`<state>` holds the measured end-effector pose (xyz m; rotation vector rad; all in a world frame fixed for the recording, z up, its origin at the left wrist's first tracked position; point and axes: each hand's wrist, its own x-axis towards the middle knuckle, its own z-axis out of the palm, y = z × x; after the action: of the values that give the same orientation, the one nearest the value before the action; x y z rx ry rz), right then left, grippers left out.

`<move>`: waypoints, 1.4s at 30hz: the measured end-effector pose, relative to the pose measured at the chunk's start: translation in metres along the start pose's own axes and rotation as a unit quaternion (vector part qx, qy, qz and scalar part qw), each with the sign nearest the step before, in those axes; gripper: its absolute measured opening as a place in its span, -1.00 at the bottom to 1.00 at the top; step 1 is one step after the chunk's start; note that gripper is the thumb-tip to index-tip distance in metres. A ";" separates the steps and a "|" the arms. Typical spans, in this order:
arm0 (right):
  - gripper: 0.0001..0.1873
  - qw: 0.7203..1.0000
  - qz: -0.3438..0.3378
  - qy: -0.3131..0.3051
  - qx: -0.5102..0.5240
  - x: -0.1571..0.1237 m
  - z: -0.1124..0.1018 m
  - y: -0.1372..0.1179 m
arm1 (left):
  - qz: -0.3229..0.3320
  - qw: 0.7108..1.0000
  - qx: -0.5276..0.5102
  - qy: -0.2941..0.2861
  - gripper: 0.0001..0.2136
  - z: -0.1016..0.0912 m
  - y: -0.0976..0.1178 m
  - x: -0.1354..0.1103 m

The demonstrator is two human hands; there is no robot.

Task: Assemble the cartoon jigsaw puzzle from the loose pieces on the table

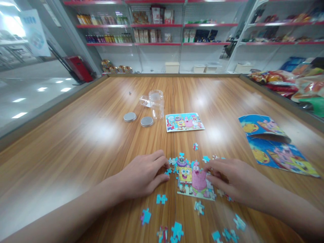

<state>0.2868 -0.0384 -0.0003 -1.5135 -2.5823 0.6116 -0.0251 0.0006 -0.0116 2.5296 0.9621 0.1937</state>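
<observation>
Jigsaw puzzle (186, 176), part-joined, lies on the near part of the wood-grain table (81, 158), between the two hands. Yellow cartoon figure on its left, pink one on its right; near edge runs straight, far edge ragged.

Left hand (149, 170): palm down, fingers bent, thumb and fingertips apart, just beside the puzzle's left edge among small blue bits. Cannot tell whether its grip has a piece.

Right hand (230, 173): reaches in from the right, fingertips at the puzzle's right edge by the pink figure. Fingers curled; whether the grip is grasping a piece or only touching, cannot tell.

Loose pieces (161, 199), mostly blue, lie scattered on the near side, left and right; a single piece (195, 146) lies apart on the far side.

Farther off: picture card (184, 122) lying flat, bearing the same two figures among others. Left of it, clear jar (157, 109) upright, a second clear container (144, 100) just behind, two silver lids (146, 122) nearby. Right: blue printed sheets (283, 153), one curling up. Far end: stocked shelves (157, 25). Packets (280, 81) pile up beyond the right edge.
</observation>
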 end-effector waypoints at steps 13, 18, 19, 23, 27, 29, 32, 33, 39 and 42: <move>-0.82 1.000 0.010 -0.010 0.004 0.001 -0.002 -0.002 | -0.035 0.997 0.039 0.048 -0.76 0.015 -0.001 0.004; -0.82 1.000 0.012 -0.013 0.000 0.000 -0.001 -0.001 | -0.039 0.997 0.052 0.051 -0.73 0.016 0.000 0.005; -0.82 1.000 0.012 -0.013 -0.001 0.000 -0.001 -0.001 | -0.039 0.997 0.051 0.051 -0.73 0.016 0.000 0.005; -0.82 1.000 0.010 -0.015 -0.002 0.001 0.001 0.001 | -0.035 0.997 0.030 0.060 -0.71 0.016 0.001 0.004; -0.83 1.000 0.012 -0.021 -0.001 0.000 0.001 0.000 | -0.022 0.998 0.023 0.059 -0.67 0.014 0.001 0.003; -0.84 1.000 0.014 -0.021 -0.001 0.000 0.000 0.000 | -0.015 0.998 0.031 0.051 -0.71 0.013 0.001 0.003; -0.84 1.000 0.013 -0.020 -0.001 0.000 0.000 -0.001 | -0.013 0.998 0.034 0.052 -0.73 0.014 0.000 0.002; -0.84 1.000 0.014 -0.019 -0.002 0.000 -0.001 -0.001 | -0.015 0.998 0.033 0.055 -0.73 0.014 0.000 0.002; -0.85 1.000 0.014 -0.020 -0.007 0.000 0.000 -0.001 | -0.011 0.998 0.043 0.054 -0.75 0.016 -0.001 0.002; -0.84 1.000 0.013 -0.017 -0.008 0.001 0.000 -0.001 | -0.014 0.997 0.048 0.054 -0.75 0.017 -0.002 0.002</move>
<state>0.2854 -0.0381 -0.0003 -1.5569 -2.6028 0.6252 -0.0200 -0.0024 -0.0273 2.6149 1.0704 0.2841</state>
